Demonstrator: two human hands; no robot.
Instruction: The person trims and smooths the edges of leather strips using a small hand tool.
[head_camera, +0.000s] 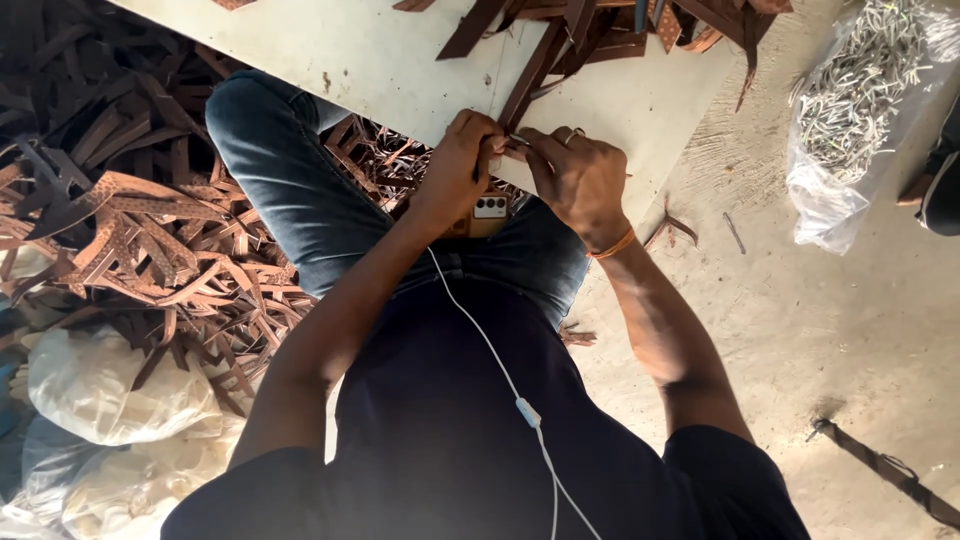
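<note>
brown leather everywhere. the person sits on the floor with both hands brought together over the near edge of a pale board (400, 60). the left hand (462, 160) is curled tight, its fingertips pinching the lower end of a dark brown strap (530, 75) that runs up across the board toward a pile of straps (640, 25). the right hand (580, 180), with an orange band at the wrist, is closed too, thumb and fingers nipped onto the same strap end, touching the left. a phone (490, 208) rests on the lap just below them, a white cable (500, 370) trailing from it. a heap of cut straps (150, 230) lies to the left, and a clear bag of pale pieces (860, 110) sits to the right.
</note>
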